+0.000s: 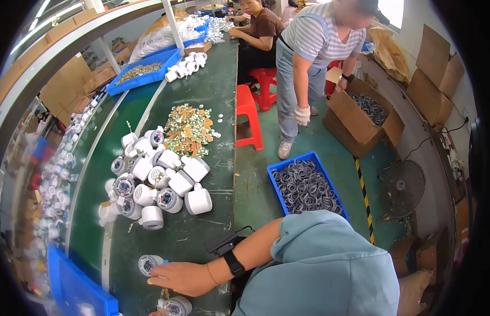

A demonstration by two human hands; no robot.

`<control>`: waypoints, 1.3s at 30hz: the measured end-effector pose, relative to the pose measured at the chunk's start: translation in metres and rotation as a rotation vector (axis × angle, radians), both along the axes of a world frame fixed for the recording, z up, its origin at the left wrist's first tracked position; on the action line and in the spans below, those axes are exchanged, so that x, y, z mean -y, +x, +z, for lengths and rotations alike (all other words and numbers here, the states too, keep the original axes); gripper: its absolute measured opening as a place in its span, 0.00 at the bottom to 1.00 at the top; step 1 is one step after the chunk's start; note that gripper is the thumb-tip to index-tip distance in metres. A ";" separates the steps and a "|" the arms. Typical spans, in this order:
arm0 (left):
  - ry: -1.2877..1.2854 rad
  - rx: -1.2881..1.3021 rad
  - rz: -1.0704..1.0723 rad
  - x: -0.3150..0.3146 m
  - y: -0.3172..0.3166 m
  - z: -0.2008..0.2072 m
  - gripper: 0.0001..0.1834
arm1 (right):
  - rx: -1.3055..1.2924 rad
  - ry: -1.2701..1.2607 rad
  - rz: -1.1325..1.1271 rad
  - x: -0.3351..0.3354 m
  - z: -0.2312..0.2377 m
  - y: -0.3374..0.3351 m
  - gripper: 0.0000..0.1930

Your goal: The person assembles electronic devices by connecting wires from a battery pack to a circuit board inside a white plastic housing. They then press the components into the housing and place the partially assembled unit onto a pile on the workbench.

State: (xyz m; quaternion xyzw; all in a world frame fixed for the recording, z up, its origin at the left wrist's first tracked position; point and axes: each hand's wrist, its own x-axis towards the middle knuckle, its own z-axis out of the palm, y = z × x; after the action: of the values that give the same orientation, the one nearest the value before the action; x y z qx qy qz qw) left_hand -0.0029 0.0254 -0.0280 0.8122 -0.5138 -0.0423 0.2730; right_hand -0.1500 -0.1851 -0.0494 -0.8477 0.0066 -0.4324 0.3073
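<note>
My left hand (182, 277), with a black watch on the wrist, reaches left across the dark green bench (202, 100). Its fingertips close on a white round part (148, 263) with a printed face that lies on its side. A second such part (177, 306) lies just below the hand at the frame's lower edge. A sliver of a fingertip (152, 314) shows beside it; I cannot tell whether it is my right hand. A heap of the same white round parts (156, 181) lies further up the bench.
Orange and green small pieces (188, 128) lie beyond the heap. Blue bins: one of grey rings (306, 185) on the floor, one on the bench (142, 72), one at lower left (76, 292). A standing person in stripes, a seated person, red stools (248, 113), cardboard boxes (361, 118).
</note>
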 end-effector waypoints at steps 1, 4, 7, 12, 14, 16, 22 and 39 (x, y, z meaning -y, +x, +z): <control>-0.033 0.035 -0.034 -0.005 0.009 -0.011 0.19 | 0.000 -0.007 0.002 -0.001 -0.002 0.006 0.19; -0.073 0.109 -0.091 -0.007 0.014 -0.016 0.19 | -0.139 -0.182 -0.036 -0.008 -0.015 0.027 0.16; -0.104 0.114 -0.140 -0.010 0.018 -0.023 0.19 | -0.314 -0.320 -0.022 -0.011 -0.027 0.043 0.11; -0.093 0.033 -0.165 -0.007 0.013 -0.023 0.20 | -0.218 -0.427 -0.148 -0.011 -0.038 0.048 0.08; -0.089 0.009 -0.179 -0.004 0.019 -0.027 0.21 | -0.224 -0.383 -0.117 -0.012 -0.034 0.045 0.08; -0.080 0.038 -0.214 -0.003 0.021 -0.024 0.21 | -0.227 -0.332 -0.094 -0.011 -0.033 0.041 0.08; 0.032 0.008 -0.172 -0.008 0.014 -0.006 0.22 | -0.185 -0.279 -0.155 -0.005 -0.040 0.031 0.07; -0.023 -0.136 0.020 -0.002 0.012 -0.013 0.19 | -0.202 0.004 0.100 0.040 -0.027 -0.018 0.10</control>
State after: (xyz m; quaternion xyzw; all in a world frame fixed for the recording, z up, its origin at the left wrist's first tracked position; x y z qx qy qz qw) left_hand 0.0086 0.0273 -0.0411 0.8092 -0.4867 -0.0886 0.3170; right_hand -0.1682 -0.2247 -0.0760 -0.8857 -0.0039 -0.3288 0.3278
